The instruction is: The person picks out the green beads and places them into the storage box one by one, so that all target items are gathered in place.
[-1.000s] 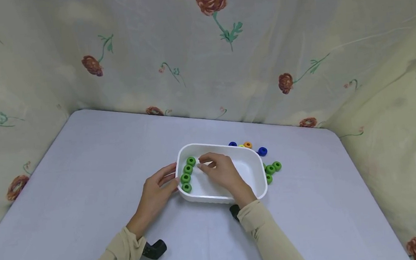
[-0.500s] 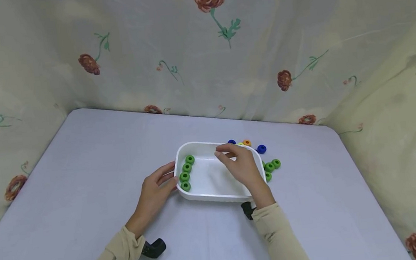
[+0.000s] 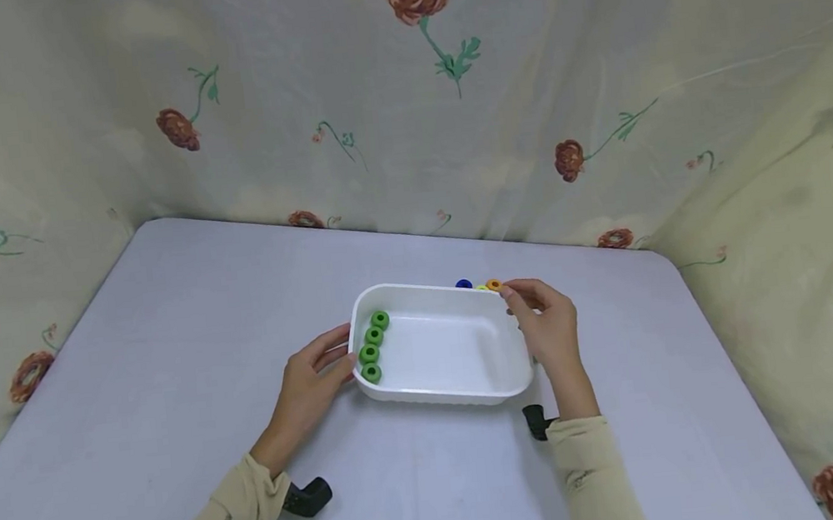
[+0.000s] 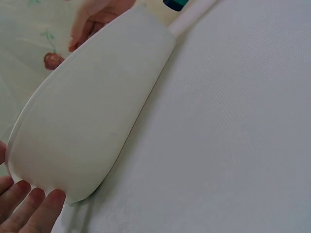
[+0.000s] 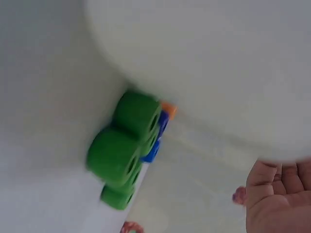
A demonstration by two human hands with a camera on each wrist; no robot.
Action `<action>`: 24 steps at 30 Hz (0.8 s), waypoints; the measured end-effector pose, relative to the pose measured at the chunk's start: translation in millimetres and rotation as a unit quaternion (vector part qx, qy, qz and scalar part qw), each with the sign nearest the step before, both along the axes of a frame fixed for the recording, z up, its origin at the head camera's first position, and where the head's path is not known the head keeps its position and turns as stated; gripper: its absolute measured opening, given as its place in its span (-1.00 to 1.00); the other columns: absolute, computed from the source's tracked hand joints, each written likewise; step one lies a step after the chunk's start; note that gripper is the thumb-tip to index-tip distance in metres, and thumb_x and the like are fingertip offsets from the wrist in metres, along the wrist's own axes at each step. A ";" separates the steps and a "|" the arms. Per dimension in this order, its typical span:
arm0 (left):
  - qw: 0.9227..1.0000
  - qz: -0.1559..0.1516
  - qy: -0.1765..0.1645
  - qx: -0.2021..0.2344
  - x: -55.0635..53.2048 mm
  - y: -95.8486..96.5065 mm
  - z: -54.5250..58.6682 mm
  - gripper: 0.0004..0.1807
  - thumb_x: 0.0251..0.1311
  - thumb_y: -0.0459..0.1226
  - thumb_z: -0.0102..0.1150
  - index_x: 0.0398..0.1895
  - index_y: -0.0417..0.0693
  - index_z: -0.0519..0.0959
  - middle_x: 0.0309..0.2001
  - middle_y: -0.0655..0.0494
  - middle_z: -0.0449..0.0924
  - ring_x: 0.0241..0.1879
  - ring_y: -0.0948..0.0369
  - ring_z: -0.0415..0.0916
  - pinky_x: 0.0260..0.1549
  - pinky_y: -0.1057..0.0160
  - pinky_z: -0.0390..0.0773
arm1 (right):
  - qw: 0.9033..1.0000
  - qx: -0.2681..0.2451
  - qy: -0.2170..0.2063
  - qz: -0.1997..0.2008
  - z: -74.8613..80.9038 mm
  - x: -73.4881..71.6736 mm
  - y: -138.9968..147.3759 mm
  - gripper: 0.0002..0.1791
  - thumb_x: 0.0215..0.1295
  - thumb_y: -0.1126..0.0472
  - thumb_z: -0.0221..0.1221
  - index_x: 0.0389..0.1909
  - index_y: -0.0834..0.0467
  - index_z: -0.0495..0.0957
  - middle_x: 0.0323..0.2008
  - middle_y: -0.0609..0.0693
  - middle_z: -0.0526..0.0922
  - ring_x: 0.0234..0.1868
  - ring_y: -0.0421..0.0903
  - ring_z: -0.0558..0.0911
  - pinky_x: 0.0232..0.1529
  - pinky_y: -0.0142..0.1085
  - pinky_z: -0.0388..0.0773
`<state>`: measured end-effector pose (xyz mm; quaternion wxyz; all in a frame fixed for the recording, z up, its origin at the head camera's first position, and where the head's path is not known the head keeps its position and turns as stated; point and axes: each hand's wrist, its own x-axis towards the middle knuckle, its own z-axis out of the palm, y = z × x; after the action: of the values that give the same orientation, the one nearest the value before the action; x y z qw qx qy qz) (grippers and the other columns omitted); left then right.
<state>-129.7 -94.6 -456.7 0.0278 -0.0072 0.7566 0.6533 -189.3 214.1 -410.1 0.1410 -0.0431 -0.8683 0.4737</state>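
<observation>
We see the white tray [image 3: 440,396] on the table [image 3: 233,311], its long axis running left to right across our front. Inside, a row of four green beads [image 3: 372,350] lines the left end, crossing that axis. Our left hand [image 3: 317,382] steadies the same end, fingertips spread lightly against the outer wall, so it is the nearer hand to the row.

The relation that counts most, we judge, is at the opposite end. Our right hand [image 3: 553,332] hangs by the far right corner, fingers loosely bent, and we see no bead in its grasp in any view. From above it covers the loose green beads [image 5: 124,145]; the right wrist view shows them bunched together just outside the tray wall. They lie well apart from our left hand, with the whole length of the tray between.

Just past the right thumb, toward the left, is an orange bead [image 3: 493,284], then a yellow bead [image 3: 482,289] and a blue bead [image 3: 464,284], both partly hidden behind the far rim.
</observation>
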 end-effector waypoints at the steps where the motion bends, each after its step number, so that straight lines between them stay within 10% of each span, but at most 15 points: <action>1: 1.000 0.000 0.000 0.000 -0.1 0.0 0.1 -0.46 0.36 -0.31 0.18 0.40 -0.04 0.42 0.40 -0.03 0.45 0.32 0.02 0.51 0.01 0.38 0.73 | 1.000 0.004 0.002 -0.011 -0.9 0.3 4.9 -0.74 0.41 0.10 0.22 -0.03 0.16 0.70 -0.11 0.13 0.76 -0.36 -0.43 0.60 -0.37 -0.60 0.60; 11: 1.000 0.003 -0.005 -0.003 0.2 0.1 -0.7 -0.46 0.36 -0.31 0.18 0.40 -0.04 0.42 0.40 -0.03 0.44 0.31 0.02 0.51 0.01 0.38 0.73 | 0.993 -0.013 -0.022 -0.112 -13.6 0.6 52.6 -0.74 0.40 0.06 0.23 -0.04 0.11 0.71 -0.13 0.08 0.77 -0.34 -0.30 0.67 -0.45 -0.61 0.55; 24: 1.000 0.003 0.000 -0.001 -0.6 0.7 -1.2 -0.46 0.35 -0.33 0.18 0.40 -0.03 0.43 0.39 -0.03 0.46 0.31 0.01 0.52 -0.03 0.39 0.74 | 0.989 0.027 -0.060 -0.131 -39.0 0.9 83.0 -0.73 0.35 0.15 0.27 0.00 0.16 0.69 -0.02 0.17 0.74 -0.44 -0.55 0.50 -0.45 -0.65 0.49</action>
<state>-130.3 -93.9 -457.9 0.0258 -0.0089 0.7569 0.6529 -188.3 297.1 -449.0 0.1507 -0.1808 -0.8745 0.4241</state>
